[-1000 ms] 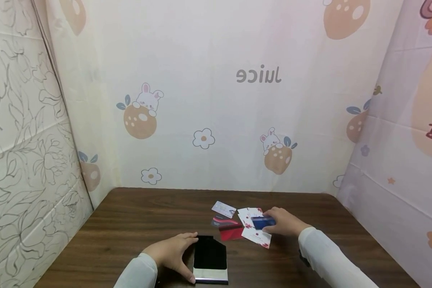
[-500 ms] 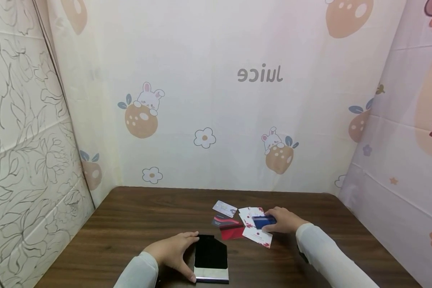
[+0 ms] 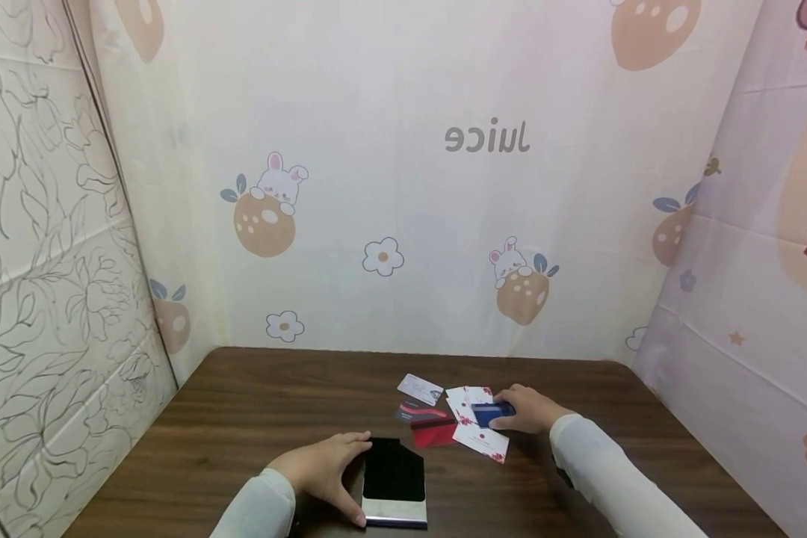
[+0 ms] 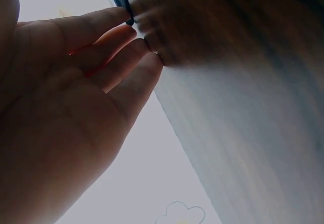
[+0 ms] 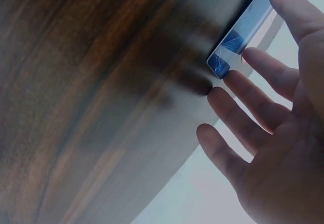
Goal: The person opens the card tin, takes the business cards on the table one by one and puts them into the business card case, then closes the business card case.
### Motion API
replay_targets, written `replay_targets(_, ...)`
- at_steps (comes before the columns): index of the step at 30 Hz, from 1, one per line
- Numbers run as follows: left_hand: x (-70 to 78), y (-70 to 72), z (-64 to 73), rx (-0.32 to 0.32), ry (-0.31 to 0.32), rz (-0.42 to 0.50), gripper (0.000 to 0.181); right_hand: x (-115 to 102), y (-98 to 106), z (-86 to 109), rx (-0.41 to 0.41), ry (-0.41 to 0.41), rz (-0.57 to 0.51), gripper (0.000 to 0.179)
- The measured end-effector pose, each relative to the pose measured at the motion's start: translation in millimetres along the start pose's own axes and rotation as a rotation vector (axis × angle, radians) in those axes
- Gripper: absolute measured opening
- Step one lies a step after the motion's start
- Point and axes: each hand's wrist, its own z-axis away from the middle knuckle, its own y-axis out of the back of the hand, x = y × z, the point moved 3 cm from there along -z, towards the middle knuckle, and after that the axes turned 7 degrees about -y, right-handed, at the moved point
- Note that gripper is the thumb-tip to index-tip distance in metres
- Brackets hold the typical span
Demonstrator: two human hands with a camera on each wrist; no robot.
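Observation:
Near the front edge of the table, a black and silver card holder (image 3: pixel 395 478) lies flat. My left hand (image 3: pixel 327 469) rests at its left side, thumb at the lower corner and index fingertip at the upper one. Its fingers look nearly straight in the left wrist view, tips down at the table. To the right, my right hand (image 3: pixel 526 411) pinches a blue card (image 3: pixel 491 415) between thumb and fingers, over some white cards with red flowers (image 3: pixel 480 442). In the right wrist view the blue card (image 5: pixel 228 49) shows at the fingertips, while the other fingers are spread loosely.
Left of the white cards lie a red card with a dark stripe (image 3: pixel 433 433), a dark card with a pink wave (image 3: pixel 420 412) and a pale card (image 3: pixel 420 389). The brown wooden table (image 3: pixel 276 396) meets a patterned curtain (image 3: pixel 403 187) behind.

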Motion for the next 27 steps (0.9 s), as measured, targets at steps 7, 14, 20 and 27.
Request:
replay_targets(7,0.8,1.2,-0.9,-0.002,0.005,-0.008,0.102,-1.4,3.2,-3.3,0.003,0.013,0.002,0.059)
replay_targets(14,0.2,-0.6,-0.7,-0.003,0.007,-0.008,0.102,-3.6,3.9,-3.1,0.019,0.015,-0.015,0.059)
replay_targets(20,0.8,-0.1,0.6,-0.002,0.010,0.000,0.100,-3.4,2.1,-2.2,0.056,0.013,-0.065,0.061)
replay_targets(27,1.3,0.0,-0.1,0.001,0.006,-0.001,0.102,-2.3,1.6,-3.3,0.091,0.017,-0.074,0.059)
